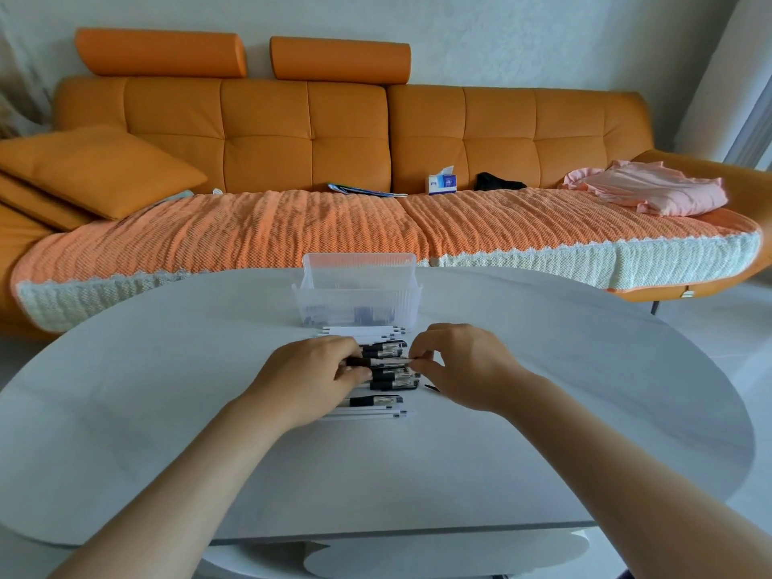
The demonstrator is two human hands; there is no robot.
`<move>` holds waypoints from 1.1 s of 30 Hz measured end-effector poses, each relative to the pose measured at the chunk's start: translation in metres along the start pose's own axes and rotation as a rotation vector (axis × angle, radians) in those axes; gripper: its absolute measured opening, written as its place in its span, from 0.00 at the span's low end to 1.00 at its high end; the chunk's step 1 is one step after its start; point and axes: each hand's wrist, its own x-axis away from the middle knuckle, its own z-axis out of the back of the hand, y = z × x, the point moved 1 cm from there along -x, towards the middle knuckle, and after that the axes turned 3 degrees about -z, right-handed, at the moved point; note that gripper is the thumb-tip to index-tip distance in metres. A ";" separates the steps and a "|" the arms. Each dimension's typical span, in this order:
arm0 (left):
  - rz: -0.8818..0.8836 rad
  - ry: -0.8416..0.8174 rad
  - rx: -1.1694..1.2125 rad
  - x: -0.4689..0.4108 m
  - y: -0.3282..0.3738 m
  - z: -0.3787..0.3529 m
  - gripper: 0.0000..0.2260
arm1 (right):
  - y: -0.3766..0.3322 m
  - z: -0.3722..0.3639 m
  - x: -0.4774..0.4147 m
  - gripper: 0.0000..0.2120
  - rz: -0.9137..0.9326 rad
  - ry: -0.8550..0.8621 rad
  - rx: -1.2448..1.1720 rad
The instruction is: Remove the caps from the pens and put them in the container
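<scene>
Your left hand (311, 376) grips the black-and-clear plastic pen (376, 361) by its barrel; your right hand (463, 365) pinches its cap end, over the pen row (392, 384) on the white surface (167, 390). Pull straight apart; the clear ribbed plastic container (359, 300) stands just beyond.

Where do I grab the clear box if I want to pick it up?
Take the box by its flared rim at the two short ends, coming in from left and right. It stands upright and open, the rim sticks out there, and pens lie close along its near wall.
</scene>
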 end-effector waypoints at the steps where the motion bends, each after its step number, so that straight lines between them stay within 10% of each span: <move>1: 0.016 0.015 -0.030 0.001 -0.003 0.003 0.08 | 0.002 0.001 0.000 0.08 -0.023 -0.005 0.003; 15: 0.097 0.315 -0.119 0.010 -0.034 0.022 0.07 | -0.011 -0.004 -0.007 0.08 -0.098 -0.011 -0.023; 33: -0.083 -0.039 -0.028 0.017 -0.012 0.004 0.07 | 0.012 0.006 -0.003 0.06 -0.148 0.046 -0.016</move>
